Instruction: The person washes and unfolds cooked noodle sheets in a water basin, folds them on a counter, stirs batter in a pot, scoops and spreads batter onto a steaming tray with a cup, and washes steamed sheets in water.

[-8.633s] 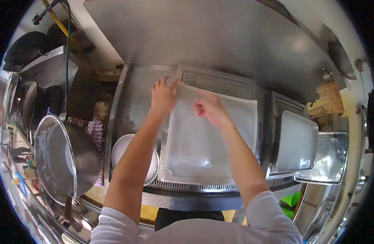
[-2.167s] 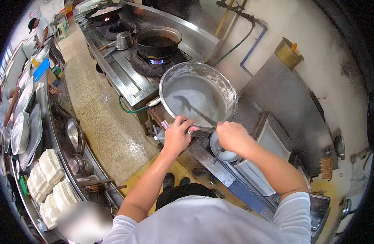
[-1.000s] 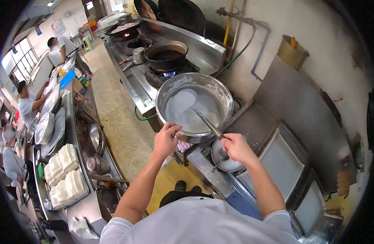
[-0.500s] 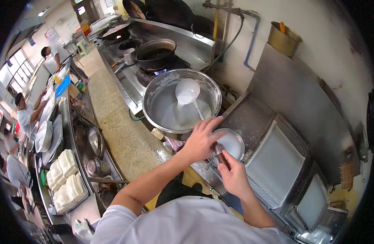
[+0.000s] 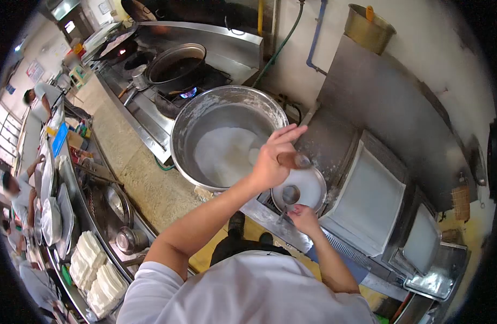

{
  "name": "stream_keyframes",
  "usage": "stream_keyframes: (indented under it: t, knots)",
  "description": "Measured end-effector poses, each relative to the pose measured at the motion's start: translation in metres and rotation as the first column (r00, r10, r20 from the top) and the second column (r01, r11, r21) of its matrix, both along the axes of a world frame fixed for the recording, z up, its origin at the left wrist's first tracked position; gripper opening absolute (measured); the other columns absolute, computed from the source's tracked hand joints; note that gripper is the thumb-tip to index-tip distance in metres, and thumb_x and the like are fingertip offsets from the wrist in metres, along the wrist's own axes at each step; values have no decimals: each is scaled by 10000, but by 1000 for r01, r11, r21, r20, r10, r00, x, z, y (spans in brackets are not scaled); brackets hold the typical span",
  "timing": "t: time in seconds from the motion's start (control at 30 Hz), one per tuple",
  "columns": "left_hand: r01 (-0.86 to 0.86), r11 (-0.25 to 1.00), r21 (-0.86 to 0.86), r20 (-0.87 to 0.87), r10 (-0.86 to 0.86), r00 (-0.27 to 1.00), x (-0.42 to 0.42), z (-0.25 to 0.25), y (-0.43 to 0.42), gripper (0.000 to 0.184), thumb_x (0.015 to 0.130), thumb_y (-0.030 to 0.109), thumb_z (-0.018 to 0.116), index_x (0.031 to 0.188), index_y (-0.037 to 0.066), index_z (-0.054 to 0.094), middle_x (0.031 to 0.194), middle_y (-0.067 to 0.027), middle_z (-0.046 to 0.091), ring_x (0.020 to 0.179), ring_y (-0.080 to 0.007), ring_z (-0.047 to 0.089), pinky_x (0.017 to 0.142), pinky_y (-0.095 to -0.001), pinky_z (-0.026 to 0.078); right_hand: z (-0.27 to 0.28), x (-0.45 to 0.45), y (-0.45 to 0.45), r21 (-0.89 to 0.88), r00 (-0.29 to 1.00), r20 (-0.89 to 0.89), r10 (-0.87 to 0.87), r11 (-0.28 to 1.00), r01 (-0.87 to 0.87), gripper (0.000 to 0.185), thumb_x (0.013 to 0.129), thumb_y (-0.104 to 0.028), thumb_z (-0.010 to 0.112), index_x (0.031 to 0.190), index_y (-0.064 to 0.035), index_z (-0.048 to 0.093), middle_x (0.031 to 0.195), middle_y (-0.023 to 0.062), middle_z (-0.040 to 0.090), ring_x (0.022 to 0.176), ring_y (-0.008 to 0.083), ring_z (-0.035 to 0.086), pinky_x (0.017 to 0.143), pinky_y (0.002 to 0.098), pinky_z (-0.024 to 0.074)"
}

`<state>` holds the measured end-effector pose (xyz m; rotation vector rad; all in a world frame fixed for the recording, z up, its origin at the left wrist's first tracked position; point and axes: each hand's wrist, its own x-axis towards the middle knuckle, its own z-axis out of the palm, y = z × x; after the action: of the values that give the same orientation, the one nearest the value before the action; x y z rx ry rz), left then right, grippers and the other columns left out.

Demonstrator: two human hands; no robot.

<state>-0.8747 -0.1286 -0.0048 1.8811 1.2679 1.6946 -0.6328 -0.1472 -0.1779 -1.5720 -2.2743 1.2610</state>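
Observation:
My left hand is wrapped round the brown handle of a ladle, some fingers stretched out. The ladle's bowl is down in a large steel pot of cloudy white liquid, partly hidden by the hand. Lower right, my right hand is closed at the near rim of a smaller round pan of white liquid, with fingertips on what looks like its metal handle. A small round grey metal piece shows inside this pan, just beyond the fingertips.
A dark wok-like pot sits by a lit burner behind the large pot. Shallow white-filled trays stand to the right. Left are stacked white pieces and co-workers. A brass-coloured pot stands above.
The ladle's bowl has gone from above the large pot, pouring, down into its liquid. My right hand has left the ladle handle and moved down to the smaller pan's rim. The view has shifted.

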Motion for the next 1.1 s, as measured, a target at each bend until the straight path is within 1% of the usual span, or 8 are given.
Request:
stream_keyframes:
  t: [0.2, 0.4, 0.5, 0.6, 0.67, 0.9, 1.0, 1.1]
  knots:
    - [-56, 981, -186, 292, 109, 950, -53, -17, 40, 254, 650, -200, 461, 726, -5, 605, 1422, -153, 607, 947, -167, 645, 795, -302, 496, -46, -42, 1, 124, 893, 450, -10, 991, -52, 448, 908, -401, 644, 1068, 5, 743, 1029, 251, 709, 997, 428, 683, 906, 501, 538]
    - [-8, 984, -177, 574, 110, 811, -120, -38, 75, 272, 687, -210, 430, 703, 27, 564, 1450, -219, 563, 1088, -187, 665, 766, -271, 477, -86, -54, -1, 123, 909, 158, -385, 921, 369, 321, 893, -267, 645, 996, 20, 747, 977, 254, 715, 983, 415, 698, 870, 487, 541]
    - [-37, 987, -158, 606, 127, 785, -151, -50, 79, 262, 746, -224, 425, 724, 15, 531, 1426, -253, 565, 1220, -293, 638, 898, -342, 516, -125, -46, 9, 73, 801, -88, -592, 799, 597, 177, 872, -93, 597, 905, 1, 743, 802, 145, 726, 701, 284, 683, 667, 411, 553]
    - [-14, 983, -180, 634, 127, 763, -178, -52, 71, 273, 793, -239, 417, 752, 10, 524, 1377, -260, 593, 1182, -344, 660, 981, -413, 539, -112, -41, 26, -211, 618, -337, -710, 697, 686, 172, 889, -30, 547, 924, -13, 714, 718, 43, 634, 601, 148, 573, 557, 314, 492]
    - [-4, 965, -263, 643, 179, 745, -195, -46, 60, 279, 793, -245, 418, 747, 9, 525, 1351, -261, 608, 1136, -337, 684, 969, -411, 557, -26, -58, 33, -313, 538, -363, -761, 643, 699, 142, 947, -52, 542, 925, -29, 680, 696, 4, 558, 581, 94, 511, 508, 258, 431]
    - [-43, 983, -179, 658, 153, 738, -241, -44, 27, 277, 772, -262, 403, 745, -7, 508, 1278, -269, 641, 1100, -361, 694, 960, -431, 565, 170, -126, 68, 82, 812, -496, -308, 914, 397, 171, 969, -124, 613, 925, 24, 684, 751, 88, 658, 635, 170, 606, 591, 315, 494]
    - [-60, 985, -164, 653, 154, 741, -250, -45, 7, 275, 766, -263, 405, 747, -6, 502, 1264, -262, 651, 1120, -349, 688, 974, -415, 549, 205, -184, 81, 500, 990, -139, 36, 865, 39, 131, 923, -77, 608, 930, 22, 695, 805, 204, 698, 731, 310, 693, 661, 411, 538]
    - [-99, 982, -161, 611, 178, 771, -255, -43, -14, 277, 756, -264, 402, 759, -4, 497, 1246, -254, 664, 1129, -333, 685, 985, -401, 532, 194, -249, 94, 563, 941, 284, 186, 761, -321, 143, 865, -37, 593, 926, 3, 716, 905, 266, 700, 882, 400, 709, 779, 494, 558]
